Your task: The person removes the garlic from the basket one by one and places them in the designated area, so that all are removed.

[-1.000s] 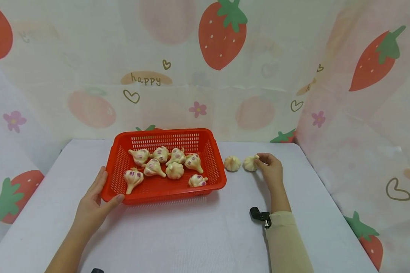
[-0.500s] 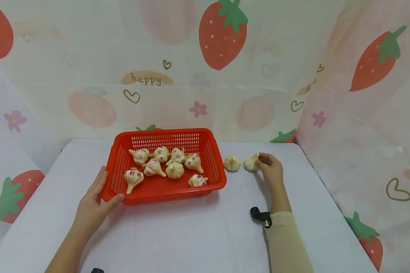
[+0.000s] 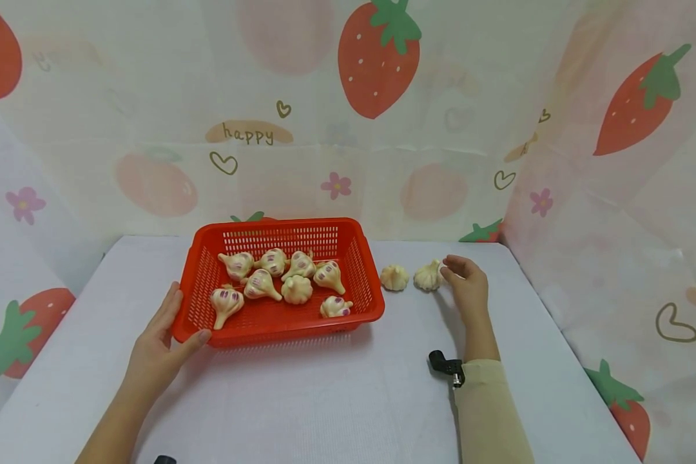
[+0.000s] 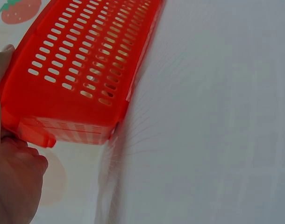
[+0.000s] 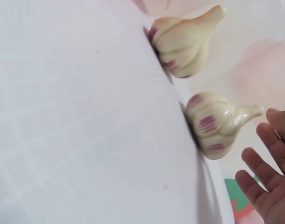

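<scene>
- My left hand (image 3: 161, 345) grips the near left corner of the red basket (image 3: 359, 308) on the worktop (image 3: 325, 399).
- My right hand (image 3: 468, 283), grip released with fingers spread, sits just beside the nearer garlic bulb (image 3: 427, 277).
- Second loose bulb (image 3: 394, 278) stands between it and the basket.

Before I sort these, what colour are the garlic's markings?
Purple-pink streaks on the cream garlic bulb, clearest in the right wrist view.
</scene>
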Tool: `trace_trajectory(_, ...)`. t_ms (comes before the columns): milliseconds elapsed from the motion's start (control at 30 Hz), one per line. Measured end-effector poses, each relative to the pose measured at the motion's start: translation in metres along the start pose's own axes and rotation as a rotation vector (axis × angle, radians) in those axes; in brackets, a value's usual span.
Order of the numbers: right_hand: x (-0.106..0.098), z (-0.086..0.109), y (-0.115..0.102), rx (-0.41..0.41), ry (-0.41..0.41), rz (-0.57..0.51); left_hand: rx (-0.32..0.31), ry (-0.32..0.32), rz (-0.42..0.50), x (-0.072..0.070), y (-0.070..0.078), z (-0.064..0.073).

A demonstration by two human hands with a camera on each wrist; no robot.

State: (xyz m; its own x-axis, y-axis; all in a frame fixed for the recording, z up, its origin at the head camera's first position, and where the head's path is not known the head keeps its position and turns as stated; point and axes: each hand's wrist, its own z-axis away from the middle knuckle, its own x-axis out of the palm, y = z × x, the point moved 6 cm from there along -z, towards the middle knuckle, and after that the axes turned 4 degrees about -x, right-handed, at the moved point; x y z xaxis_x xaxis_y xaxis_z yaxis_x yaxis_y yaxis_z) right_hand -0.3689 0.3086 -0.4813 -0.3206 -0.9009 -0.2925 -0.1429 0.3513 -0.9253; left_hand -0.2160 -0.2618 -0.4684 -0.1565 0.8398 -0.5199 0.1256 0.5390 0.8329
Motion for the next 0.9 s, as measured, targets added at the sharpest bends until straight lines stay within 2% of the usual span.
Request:
trace_trajectory(167, -0.005, -0.001, -0.012, -0.039, 0.029, -0.014, 0.005, 0.006, 0.005, 0.0, 0.002, 0.0)
trace_trajectory(367, -0.003, 0.001, -0.034, -0.076, 0.014, -0.007, 0.0, 0.008, 0.008, 0.0, 0.002, 0.0)
trace_trajectory(533, 0.003, 0.006, -0.058, -0.126, -0.001, -0.045, 0.005, 0.011, 0.004, 0.001, 0.001, 0.0)
trace_trajectory(700, 0.01, 0.013, -0.082, -0.143, -0.033, -0.06, 0.005, 0.011, -0.003, 0.0, 0.0, 0.0)
trace_trajectory(900, 0.02, 0.031, -0.127, -0.216, -0.089, -0.041, 0.007, 0.014, -0.017, 0.0, 0.0, 0.0)
